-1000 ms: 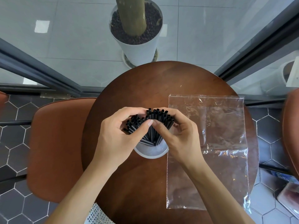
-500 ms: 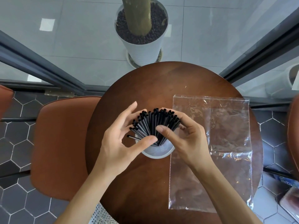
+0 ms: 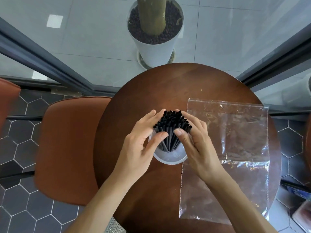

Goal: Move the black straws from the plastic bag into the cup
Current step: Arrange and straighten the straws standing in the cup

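Observation:
A bundle of black straws [image 3: 171, 126] stands upright in a clear plastic cup [image 3: 170, 158] at the middle of the round brown table [image 3: 185, 84]. My left hand [image 3: 139, 145] cups the bundle from the left, thumb pressing its near side and fingers along the far left. My right hand [image 3: 196, 142] wraps the bundle from the right, thumb on the front. The two thumbs nearly meet. The clear plastic bag [image 3: 235, 148] lies flat on the table to the right, with no straws visible in it.
A brown chair seat [image 3: 67, 148] sits left of the table. Beyond the table stands a white planter [image 3: 154, 46] with a trunk, behind glass panes with dark frames. Another brown seat edge [image 3: 308, 137] shows at far right.
The straws fanned out to the left half a second ago; both hands have now closed in and gathered them into a tighter upright bundle in the cup.

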